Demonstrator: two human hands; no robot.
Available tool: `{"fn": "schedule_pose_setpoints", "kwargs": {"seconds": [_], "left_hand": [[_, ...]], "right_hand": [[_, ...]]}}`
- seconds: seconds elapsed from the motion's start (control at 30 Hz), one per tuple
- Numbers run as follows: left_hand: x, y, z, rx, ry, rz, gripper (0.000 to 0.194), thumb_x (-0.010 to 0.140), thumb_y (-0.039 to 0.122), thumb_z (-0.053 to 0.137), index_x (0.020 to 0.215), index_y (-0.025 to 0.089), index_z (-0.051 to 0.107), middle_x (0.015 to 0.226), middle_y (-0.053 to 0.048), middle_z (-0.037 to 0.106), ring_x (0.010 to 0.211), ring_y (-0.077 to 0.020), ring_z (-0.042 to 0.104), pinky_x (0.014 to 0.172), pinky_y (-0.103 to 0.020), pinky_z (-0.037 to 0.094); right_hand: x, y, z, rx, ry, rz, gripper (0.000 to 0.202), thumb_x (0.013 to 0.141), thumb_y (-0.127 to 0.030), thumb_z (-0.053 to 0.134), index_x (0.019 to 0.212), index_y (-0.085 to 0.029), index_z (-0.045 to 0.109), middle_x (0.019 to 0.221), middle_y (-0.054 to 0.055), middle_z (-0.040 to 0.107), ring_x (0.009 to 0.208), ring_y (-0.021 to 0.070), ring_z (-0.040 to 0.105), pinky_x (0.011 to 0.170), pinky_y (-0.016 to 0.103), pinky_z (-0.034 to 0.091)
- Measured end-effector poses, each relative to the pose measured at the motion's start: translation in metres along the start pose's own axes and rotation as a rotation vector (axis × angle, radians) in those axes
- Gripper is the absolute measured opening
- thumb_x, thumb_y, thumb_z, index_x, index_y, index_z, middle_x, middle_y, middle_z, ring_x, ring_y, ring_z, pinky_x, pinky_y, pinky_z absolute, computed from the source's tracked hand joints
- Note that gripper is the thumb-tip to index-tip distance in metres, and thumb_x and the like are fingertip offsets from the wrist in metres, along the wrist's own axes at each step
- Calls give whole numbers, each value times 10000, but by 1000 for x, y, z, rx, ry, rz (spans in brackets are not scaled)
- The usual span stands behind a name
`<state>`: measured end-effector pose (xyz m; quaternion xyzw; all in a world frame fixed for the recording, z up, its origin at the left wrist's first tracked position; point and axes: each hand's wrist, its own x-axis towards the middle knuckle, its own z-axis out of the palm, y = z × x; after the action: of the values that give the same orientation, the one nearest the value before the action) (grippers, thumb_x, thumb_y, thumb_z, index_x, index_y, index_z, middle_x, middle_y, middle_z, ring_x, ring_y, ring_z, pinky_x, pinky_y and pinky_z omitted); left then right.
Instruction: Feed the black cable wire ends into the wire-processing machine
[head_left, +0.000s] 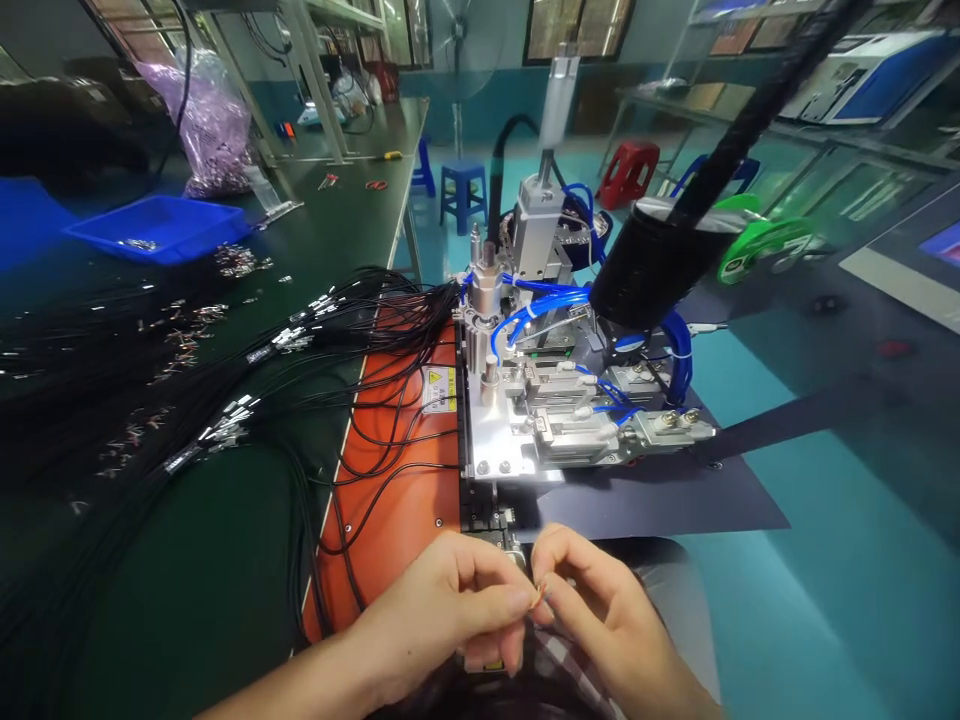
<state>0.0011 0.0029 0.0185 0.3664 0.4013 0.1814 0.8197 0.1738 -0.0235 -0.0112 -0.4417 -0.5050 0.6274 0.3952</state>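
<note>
From the head view I record both hands at six o'clock, just short of the machine (577, 435), which stands at twelve o'clock from them. The thing in hand is a short copper-coloured strand (538, 596), located between the two sets of fingertips and clear of any surface. The left hand (442, 605) pinches it between thumb and forefinger; the right hand (611, 610) has thumb and forefinger closed on it from three o'clock. Whether it is one strand or several is too small to tell.

Handling, in my judgement: very light, thin and pliable, easily bent or frayed, and apt to slip if gripped loosely. I would take hold near each end with the fingertip pads, pressing lightly.

Surroundings: black cables (420, 315) lie towards ten o'clock, crossing an orange plate (405, 490) to the machine's nine o'clock edge. More lie on the dark green bench (240, 560), some with silvery ends (289, 337). A blue tray (169, 250) sits between ten and eleven o'clock.
</note>
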Motion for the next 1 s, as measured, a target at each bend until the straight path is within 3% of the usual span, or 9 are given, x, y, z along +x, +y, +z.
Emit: {"fn": "schedule_pose_setpoints", "kwargs": {"seconds": [0.13, 0.33, 0.4, 0.53, 0.6, 0.73, 0.87, 1.0], "left_hand": [[1, -2, -4, -121, -118, -127, 163, 757, 244, 648, 786, 86, 673, 498, -7, 592, 333, -33, 373, 345, -174, 198], [1, -6, 2, -70, -44, -142, 102, 708, 197, 650, 686, 134, 574, 477, -4, 620, 270, -37, 399, 275, -155, 147], [1, -5, 5, -29, 24, -114, 108, 717, 202, 625, 677, 141, 546, 473, 2, 618, 265, -33, 392, 276, -142, 165], [3, -3, 9, 88, 256, 23, 117, 747, 222, 586, 696, 154, 507, 481, 25, 599, 294, -26, 379, 312, -131, 256], [3, -2, 9, 134, 331, 88, 116, 762, 231, 581, 715, 151, 511, 494, 34, 584, 322, -28, 380, 336, -137, 284], [4, -5, 9, 211, 381, 139, 117, 780, 246, 581, 739, 145, 538, 522, 43, 557, 380, -43, 384, 379, -158, 311], [4, -8, 7, 283, 405, 219, 124, 800, 247, 573, 735, 143, 556, 588, 23, 561, 501, -76, 462, 476, -179, 355], [5, -11, 4, 308, 423, 241, 142, 805, 256, 568, 732, 135, 567, 593, 21, 529, 535, -91, 445, 504, -197, 347]], "right_hand": [[6, -9, -14, -146, -211, -93, 150, 909, -191, 451, 766, -206, 492, 764, -7, 469, 700, 151, 445, 647, 262, 371], [17, -30, -26, -345, -419, -210, 165, 888, -100, 440, 778, -196, 517, 780, 6, 510, 721, 152, 476, 667, 267, 374], [17, -30, -25, -335, -369, -194, 161, 891, -120, 456, 769, -198, 525, 770, 1, 514, 710, 151, 477, 657, 263, 373], [12, -17, -14, -194, 9, -4, 142, 905, -264, 497, 783, -212, 546, 728, -17, 500, 656, 148, 456, 599, 253, 363], [9, -11, -7, -78, 136, 116, 181, 880, -357, 533, 778, -209, 550, 652, -36, 464, 566, 135, 409, 521, 244, 331], [9, -8, 8, 154, 170, 231, 265, 805, -441, 616, 752, -195, 531, 544, -72, 398, 474, 103, 331, 467, 221, 260], [16, -10, 15, 270, 166, 229, 290, 777, -435, 655, 754, -191, 500, 529, -86, 396, 459, 83, 315, 461, 199, 237], [19, -9, 16, 294, 158, 226, 281, 764, -387, 687, 753, -186, 491, 543, -94, 375, 456, 68, 285, 442, 190, 200]]}}
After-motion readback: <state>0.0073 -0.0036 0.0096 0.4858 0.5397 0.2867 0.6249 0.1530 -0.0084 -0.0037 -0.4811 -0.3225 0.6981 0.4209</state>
